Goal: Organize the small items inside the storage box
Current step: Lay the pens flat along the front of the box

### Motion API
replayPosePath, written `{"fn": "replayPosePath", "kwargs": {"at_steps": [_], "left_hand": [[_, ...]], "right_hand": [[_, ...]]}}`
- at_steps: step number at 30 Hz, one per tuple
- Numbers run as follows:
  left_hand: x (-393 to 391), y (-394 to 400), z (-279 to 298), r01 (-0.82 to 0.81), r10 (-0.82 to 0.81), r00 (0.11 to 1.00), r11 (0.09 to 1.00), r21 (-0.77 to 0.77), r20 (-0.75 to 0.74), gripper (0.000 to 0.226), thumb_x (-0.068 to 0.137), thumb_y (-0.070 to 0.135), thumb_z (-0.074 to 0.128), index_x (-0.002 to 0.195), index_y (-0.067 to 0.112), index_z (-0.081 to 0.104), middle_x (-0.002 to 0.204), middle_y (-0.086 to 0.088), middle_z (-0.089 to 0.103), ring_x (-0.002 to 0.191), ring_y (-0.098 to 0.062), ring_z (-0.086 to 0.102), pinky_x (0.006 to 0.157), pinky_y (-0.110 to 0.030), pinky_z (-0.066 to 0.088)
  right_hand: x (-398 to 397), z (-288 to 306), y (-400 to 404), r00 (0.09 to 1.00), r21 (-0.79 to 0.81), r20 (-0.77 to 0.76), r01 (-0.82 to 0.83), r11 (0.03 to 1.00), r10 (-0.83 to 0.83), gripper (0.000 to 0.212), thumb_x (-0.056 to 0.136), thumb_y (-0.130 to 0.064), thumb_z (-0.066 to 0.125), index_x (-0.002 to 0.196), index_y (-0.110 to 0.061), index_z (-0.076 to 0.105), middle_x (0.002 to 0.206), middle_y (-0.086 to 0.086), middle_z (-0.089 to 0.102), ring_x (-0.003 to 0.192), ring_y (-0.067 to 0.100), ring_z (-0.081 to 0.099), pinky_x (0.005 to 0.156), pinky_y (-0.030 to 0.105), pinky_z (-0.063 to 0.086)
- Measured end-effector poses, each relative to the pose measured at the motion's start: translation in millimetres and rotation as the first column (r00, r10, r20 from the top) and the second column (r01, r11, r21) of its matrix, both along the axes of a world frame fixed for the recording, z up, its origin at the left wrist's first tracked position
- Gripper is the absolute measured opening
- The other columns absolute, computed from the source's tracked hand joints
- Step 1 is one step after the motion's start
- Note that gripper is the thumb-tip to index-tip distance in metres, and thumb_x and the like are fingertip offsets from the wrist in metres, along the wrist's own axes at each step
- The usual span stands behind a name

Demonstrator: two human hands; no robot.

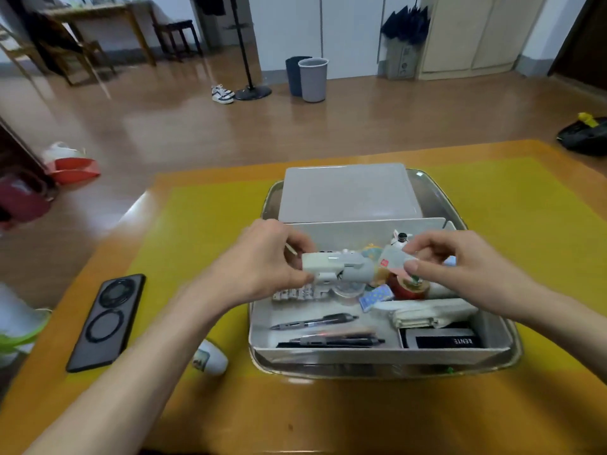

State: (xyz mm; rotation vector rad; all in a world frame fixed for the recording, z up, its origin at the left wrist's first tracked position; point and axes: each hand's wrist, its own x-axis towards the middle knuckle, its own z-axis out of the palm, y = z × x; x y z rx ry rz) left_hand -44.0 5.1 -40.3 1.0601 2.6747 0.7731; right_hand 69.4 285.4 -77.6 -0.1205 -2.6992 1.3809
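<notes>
Small cup (210, 357): white, lying on its side on the yellow mat (203, 231), nearest of all, just under the left forearm.
Phone (106, 321): dark, face down, well to the left of the left hand.
Storage box (377, 353): white and open, below both hands, sitting in a metal tray (437, 188).
Pens (315, 321): two dark ones lie in the box nearer than the hands; a black case (441, 339) and a white folded item (430, 311) sit under the right wrist.
Left hand (266, 261): fingers and thumb curled round the end of a white and grey gadget (338, 262), held above the box.
Right hand (460, 261): thumb and fingertips pinch a small translucent packet (395, 259), which touches the gadget's other end.
Under the hands: a red tape roll (409, 287), a blue patterned card (376, 295), other small blurred items.
Lid (349, 192): grey-white, lying flat in the tray beyond the hands.
</notes>
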Motion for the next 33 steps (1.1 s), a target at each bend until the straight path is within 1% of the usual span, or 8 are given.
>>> {"fn": "replayPosePath", "kwargs": {"at_steps": [3, 8, 11, 13, 19, 26, 30, 33], "left_hand": [[-4, -7, -21, -0.007, -0.014, 0.993, 0.984, -0.177, -0.119, 0.018, 0.066, 0.024, 0.080, 0.083, 0.021, 0.076, 0.071, 0.006, 0.072, 0.069, -0.010, 0.067, 0.065, -0.034, 0.056], [-3, -12, -58, -0.001, -0.045, 0.988, 0.954, -0.299, -0.147, 0.020, 0.065, 0.017, 0.070, 0.074, 0.024, 0.054, 0.076, 0.007, 0.061, 0.071, -0.017, 0.057, 0.063, -0.041, 0.052], [0, -18, -68, 0.019, -0.078, 0.982, 0.947, -0.321, -0.171, 0.026, 0.069, 0.018, 0.072, 0.073, 0.023, 0.047, 0.075, 0.006, 0.056, 0.072, -0.020, 0.055, 0.058, -0.038, 0.048], [5, -20, -71, 0.025, -0.113, 0.962, 0.943, -0.330, -0.248, 0.028, 0.072, 0.017, 0.074, 0.074, 0.022, 0.046, 0.078, 0.004, 0.056, 0.084, -0.019, 0.053, 0.055, -0.032, 0.038], [9, -22, -63, -0.026, -0.153, 0.921, 0.894, -0.447, -0.359, 0.019, 0.080, 0.020, 0.071, 0.083, 0.018, 0.052, 0.084, 0.004, 0.061, 0.105, -0.017, 0.041, 0.063, -0.027, 0.030], [8, -17, -69, -0.024, -0.263, 0.856, 0.840, -0.541, -0.446, 0.021, 0.086, 0.022, 0.064, 0.106, 0.016, 0.067, 0.110, 0.001, 0.060, 0.106, -0.019, 0.045, 0.086, -0.028, 0.041], [6, -18, -70, 0.004, -0.290, 0.849, 0.840, -0.543, -0.442, 0.024, 0.085, 0.027, 0.062, 0.108, 0.023, 0.066, 0.108, 0.004, 0.065, 0.106, -0.019, 0.052, 0.101, -0.034, 0.036], [5, -20, -69, 0.037, -0.290, 0.880, 0.831, -0.555, -0.376, 0.033, 0.083, 0.037, 0.063, 0.115, 0.028, 0.062, 0.111, 0.008, 0.067, 0.112, -0.017, 0.056, 0.115, -0.041, 0.024]], "right_hand": [[-12, -1, -21, 0.992, 0.147, 0.093, -0.096, 0.984, 0.083, 0.014, 0.083, -0.025, 0.081, 0.091, -0.025, 0.069, 0.077, -0.006, 0.073, 0.066, 0.007, 0.064, 0.069, 0.038, 0.055], [-22, -5, -39, 0.984, 0.248, 0.117, -0.162, 0.955, 0.137, 0.011, 0.083, -0.032, 0.080, 0.085, -0.029, 0.070, 0.076, -0.012, 0.073, 0.067, 0.008, 0.063, 0.069, 0.046, 0.055], [-24, -5, -39, 0.983, 0.242, 0.121, -0.163, 0.956, 0.137, 0.010, 0.083, -0.029, 0.080, 0.086, -0.028, 0.071, 0.077, -0.012, 0.075, 0.068, 0.010, 0.064, 0.070, 0.048, 0.055], [-24, -6, -39, 0.982, 0.231, 0.127, -0.164, 0.959, 0.137, 0.009, 0.084, -0.029, 0.080, 0.086, -0.028, 0.071, 0.077, -0.012, 0.075, 0.069, 0.010, 0.065, 0.070, 0.047, 0.055], [-27, -10, -44, 0.988, 0.265, 0.116, -0.132, 0.955, 0.104, 0.012, 0.082, -0.030, 0.081, 0.086, -0.030, 0.070, 0.076, -0.012, 0.074, 0.068, 0.006, 0.064, 0.071, 0.045, 0.056], [-27, -23, -61, 0.993, 0.595, 0.071, -0.122, 0.794, 0.099, 0.027, 0.081, -0.061, 0.064, 0.084, -0.034, 0.061, 0.080, -0.018, 0.060, 0.086, 0.006, 0.053, 0.066, 0.035, 0.049], [-27, -30, -72, 0.988, 0.667, 0.029, -0.130, 0.734, 0.149, 0.027, 0.086, -0.059, 0.057, 0.086, -0.031, 0.058, 0.085, -0.014, 0.059, 0.097, 0.008, 0.049, 0.062, 0.034, 0.046], [-23, -33, -71, 0.982, 0.704, 0.045, -0.162, 0.691, 0.184, 0.028, 0.085, -0.060, 0.054, 0.087, -0.032, 0.059, 0.086, -0.013, 0.059, 0.094, 0.012, 0.054, 0.057, 0.032, 0.041]]}}
